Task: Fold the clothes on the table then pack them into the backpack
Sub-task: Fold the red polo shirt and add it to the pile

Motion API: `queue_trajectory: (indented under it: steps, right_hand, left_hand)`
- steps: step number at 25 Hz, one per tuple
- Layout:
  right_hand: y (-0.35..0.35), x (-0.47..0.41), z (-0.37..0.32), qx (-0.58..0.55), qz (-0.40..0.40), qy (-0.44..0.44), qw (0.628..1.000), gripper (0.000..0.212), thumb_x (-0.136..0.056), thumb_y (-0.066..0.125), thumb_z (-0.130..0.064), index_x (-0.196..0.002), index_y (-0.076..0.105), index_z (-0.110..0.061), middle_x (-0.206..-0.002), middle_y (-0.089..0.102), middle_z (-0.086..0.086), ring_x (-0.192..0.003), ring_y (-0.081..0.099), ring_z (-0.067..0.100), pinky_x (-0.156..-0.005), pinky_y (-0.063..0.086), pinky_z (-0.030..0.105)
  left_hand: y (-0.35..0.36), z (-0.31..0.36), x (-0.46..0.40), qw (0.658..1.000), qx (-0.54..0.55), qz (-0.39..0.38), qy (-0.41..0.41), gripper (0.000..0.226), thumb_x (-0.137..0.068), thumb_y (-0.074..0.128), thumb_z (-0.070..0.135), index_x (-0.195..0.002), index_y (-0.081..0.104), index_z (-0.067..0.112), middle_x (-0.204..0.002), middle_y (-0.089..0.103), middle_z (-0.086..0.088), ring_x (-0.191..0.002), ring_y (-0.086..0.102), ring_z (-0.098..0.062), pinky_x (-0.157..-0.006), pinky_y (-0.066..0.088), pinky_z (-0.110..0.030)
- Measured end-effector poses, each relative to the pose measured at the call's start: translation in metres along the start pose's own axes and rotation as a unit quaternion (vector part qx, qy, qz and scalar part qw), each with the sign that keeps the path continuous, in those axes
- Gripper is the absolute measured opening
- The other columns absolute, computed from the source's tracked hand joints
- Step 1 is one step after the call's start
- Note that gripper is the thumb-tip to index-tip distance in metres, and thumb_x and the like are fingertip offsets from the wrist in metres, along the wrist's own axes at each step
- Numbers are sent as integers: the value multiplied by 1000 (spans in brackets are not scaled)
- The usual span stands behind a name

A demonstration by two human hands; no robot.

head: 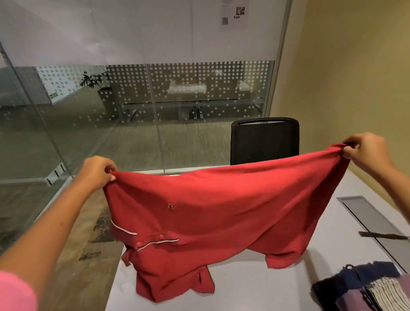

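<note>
Even, moderately bright indoor light falls from overhead, with no hard glare. The red cotton polo shirt casts a soft shadow on the pale grey tabletop toward 6 o'clock. The glass partition wall from 9 to 12 o'clock carries faint reflections. Wide-angle distortion bows the wall edges at 10 and 2 o'clock and stretches the forearms outward. Detail is slightly soft throughout; the pink sleeve at 8 o'clock and the folded striped and purple clothes at 5 o'clock are blurred.

shirt hangs over table, chair behind, clothes pile right.
</note>
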State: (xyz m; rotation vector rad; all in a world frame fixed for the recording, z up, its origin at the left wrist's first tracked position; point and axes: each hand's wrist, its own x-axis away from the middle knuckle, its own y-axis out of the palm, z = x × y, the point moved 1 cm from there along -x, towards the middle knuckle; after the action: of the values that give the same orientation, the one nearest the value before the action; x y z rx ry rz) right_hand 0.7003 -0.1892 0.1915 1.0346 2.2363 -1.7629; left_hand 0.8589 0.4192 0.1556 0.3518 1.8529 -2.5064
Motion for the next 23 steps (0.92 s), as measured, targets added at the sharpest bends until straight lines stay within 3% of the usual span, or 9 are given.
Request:
queue_trajectory:
  steps: [4, 7, 11, 14, 17, 19, 21, 23]
  right_hand:
    - [-20, -23, 24, 30, 10, 38, 999, 33, -64, 58, -21, -71, 69, 9, -67, 63, 32, -68, 61, 44, -57, 38, 37]
    - [-32, -43, 33, 35, 29, 51, 998, 32, -55, 49, -26, -61, 64, 1, -59, 59, 28, -62, 59, 42, -50, 34, 32]
    - [-46, -76, 42, 33, 33, 72, 996, 23, -71, 65, -20, -81, 72, -1, -75, 67, 26, -73, 62, 42, -62, 49, 37]
    - [-45, -106, 60, -14, 16, 109, 994, 36, -61, 56, -36, -81, 72, -10, -71, 69, 17, -70, 66, 34, -63, 52, 35]
    - [-30, -141, 70, -141, -25, 186, 972, 32, -58, 62, -32, -78, 70, -9, -49, 65, -2, -46, 61, 11, -41, 46, 21]
    - [-16, -149, 52, -173, -51, 214, 960, 25, -63, 71, -21, -84, 71, -7, -48, 62, -16, -41, 58, 2, -38, 41, 10]
    - [1, -152, 31, -221, -70, 232, 945, 8, -72, 70, -8, -80, 68, -7, -43, 61, -14, -37, 57, 0, -42, 43, 7]
    - [20, -162, 15, -322, -77, 243, 912, 15, -82, 60, 6, -77, 59, -8, -43, 61, -8, -41, 60, 2, -58, 54, 15]
  left_hand:
    - [-34, -3, -13, 991, -20, 132, -21, 15, -75, 74, -3, -90, 75, 0, -93, 65, -29, -92, 61, -44, -80, 49, -43]
    - [-57, 16, -26, 985, -61, 160, -13, 14, -82, 68, 2, -94, 74, 1, -97, 58, -29, -93, 58, -47, -80, 48, -47]
    - [-86, 40, -44, 979, -83, 186, -23, 17, -83, 63, 4, -96, 74, 1, -97, 61, -28, -93, 59, -47, -77, 50, -50]
    - [-100, 50, -63, 974, -70, 212, -41, 18, -82, 62, 5, -96, 73, 0, -95, 64, -28, -91, 59, -48, -75, 50, -49]
    - [-99, 61, -88, 979, -63, 177, -83, 19, -82, 55, 6, -87, 65, -9, -93, 61, -33, -86, 58, -48, -75, 49, -48]
    - [-90, 68, -110, 983, -30, 138, -120, 18, -81, 51, 6, -83, 64, -7, -92, 62, -32, -85, 60, -45, -77, 49, -45]
    - [-74, 76, -133, 981, 44, 105, -159, 18, -83, 49, 8, -79, 64, -1, -83, 65, -25, -70, 67, -34, -71, 56, -40]
    - [-51, 84, -154, 955, 211, 65, -198, 17, -93, 42, 6, -85, 57, 2, -72, 58, -18, -43, 61, -21, -44, 56, -34]
